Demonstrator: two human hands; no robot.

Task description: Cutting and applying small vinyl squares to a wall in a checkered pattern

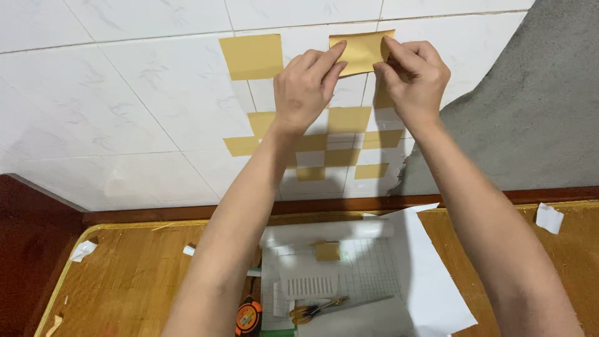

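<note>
Upper centre of frame: left hand (304, 87) and right hand (413, 76) both pinch a small square gold adhesive sheet (361, 51) against the white tiled wall (125, 93). Lower centre: yellow-handled scissors (310, 310) lie on a white gridded backing sheet (368, 274).

A home room under do-it-yourself decoration: a white tiled wall (125, 112) partly covered with gold squares (251, 56), and below it a wooden counter (131, 281) bearing scissors (310, 310), a tape measure (248, 317) and backing sheets (430, 281).
</note>
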